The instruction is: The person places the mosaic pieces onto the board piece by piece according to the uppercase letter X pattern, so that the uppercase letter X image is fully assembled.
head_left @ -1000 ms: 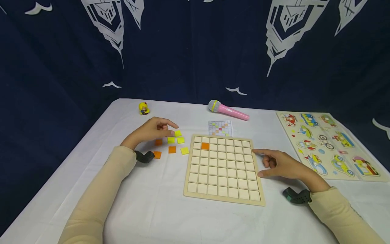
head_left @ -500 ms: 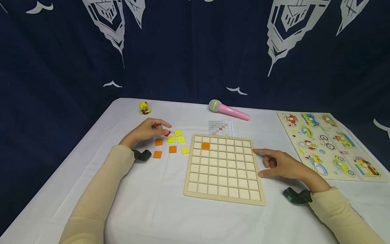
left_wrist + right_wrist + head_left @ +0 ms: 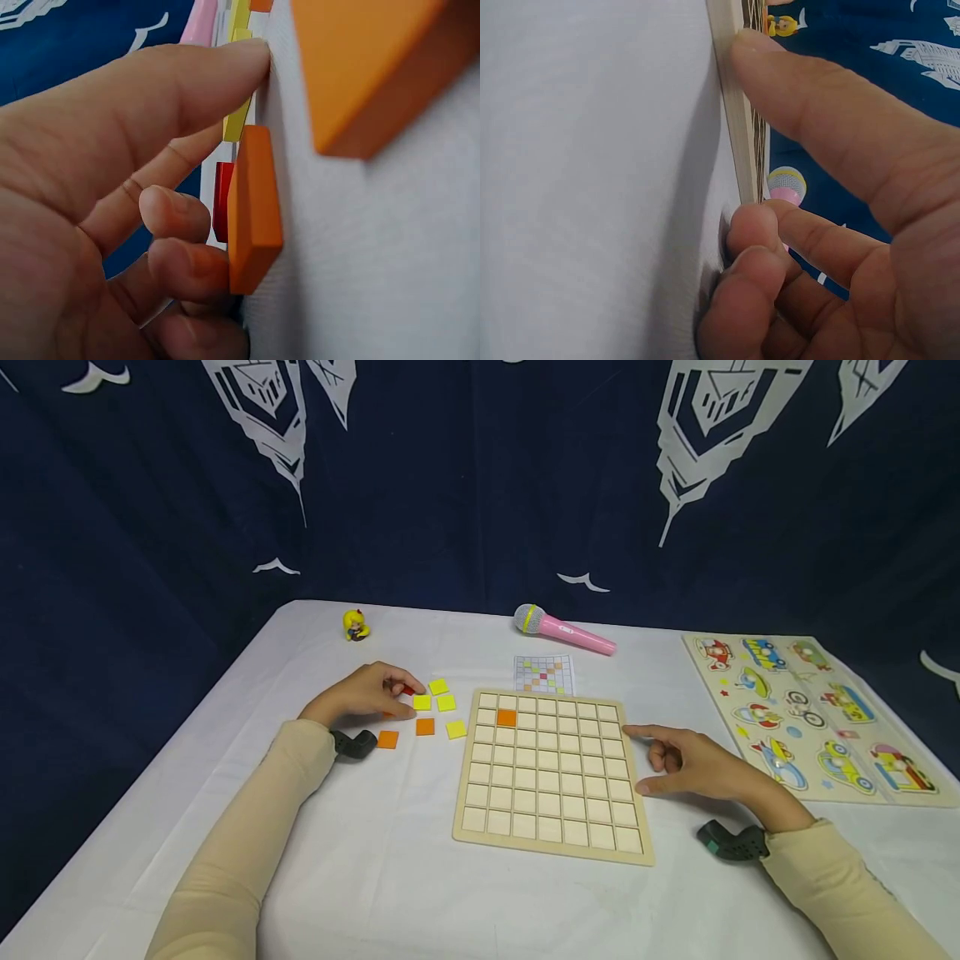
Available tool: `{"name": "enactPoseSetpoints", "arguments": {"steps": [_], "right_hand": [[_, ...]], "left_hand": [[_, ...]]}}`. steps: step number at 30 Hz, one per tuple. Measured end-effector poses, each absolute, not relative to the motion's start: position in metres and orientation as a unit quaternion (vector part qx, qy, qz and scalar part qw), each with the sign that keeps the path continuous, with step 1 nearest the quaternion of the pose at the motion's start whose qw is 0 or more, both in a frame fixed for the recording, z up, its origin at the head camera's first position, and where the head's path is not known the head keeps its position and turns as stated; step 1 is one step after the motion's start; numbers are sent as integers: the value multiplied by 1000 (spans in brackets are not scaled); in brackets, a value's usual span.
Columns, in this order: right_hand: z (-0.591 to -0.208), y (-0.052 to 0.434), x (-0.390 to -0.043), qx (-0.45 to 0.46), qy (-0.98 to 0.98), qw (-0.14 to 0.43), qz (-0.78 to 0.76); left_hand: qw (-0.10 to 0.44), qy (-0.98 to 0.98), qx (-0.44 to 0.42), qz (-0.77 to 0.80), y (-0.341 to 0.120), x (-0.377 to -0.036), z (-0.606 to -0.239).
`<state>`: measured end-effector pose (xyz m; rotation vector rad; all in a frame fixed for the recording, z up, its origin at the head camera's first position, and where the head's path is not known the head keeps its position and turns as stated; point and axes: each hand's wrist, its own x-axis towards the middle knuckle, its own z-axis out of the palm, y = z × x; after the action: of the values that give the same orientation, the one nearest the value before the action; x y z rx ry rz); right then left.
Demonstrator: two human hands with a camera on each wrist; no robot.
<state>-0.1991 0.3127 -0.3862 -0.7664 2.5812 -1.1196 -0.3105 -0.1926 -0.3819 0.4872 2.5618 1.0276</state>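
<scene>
My left hand (image 3: 363, 693) reaches low over a group of square tiles, thumb and index finger apart, and grips none that I can see. A red tile (image 3: 408, 691) lies partly hidden by its index finger; in the left wrist view the red tile (image 3: 223, 201) is behind an orange tile (image 3: 255, 210) near the curled fingers. Just past the fingertips is a yellow tile (image 3: 422, 702). At the wooden grid board (image 3: 552, 850), my right hand (image 3: 693, 764) touches the right edge with thumb and index finger. One orange tile (image 3: 506, 717) sits in a cell of the board's second row.
Behind the board lies a small pattern card (image 3: 543, 674) with coloured squares. Farther back are a pink toy microphone (image 3: 566, 631) and a small yellow-haired figurine (image 3: 355, 626). A vehicle picture puzzle (image 3: 817, 718) covers the table's right side.
My left hand drew back left from the yellow tiles, uncovering the red tile, then came down nearer the viewer over the red and orange tiles. The right hand has stayed at the board's edge.
</scene>
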Motion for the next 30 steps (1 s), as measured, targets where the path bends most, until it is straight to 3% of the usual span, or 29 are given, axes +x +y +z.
{"name": "enactPoseSetpoints", "arguments": {"steps": [30], "right_hand": [[-384, 312, -197, -263, 876, 112, -387]], "left_hand": [[138, 894, 178, 387, -190, -304, -373]]}}
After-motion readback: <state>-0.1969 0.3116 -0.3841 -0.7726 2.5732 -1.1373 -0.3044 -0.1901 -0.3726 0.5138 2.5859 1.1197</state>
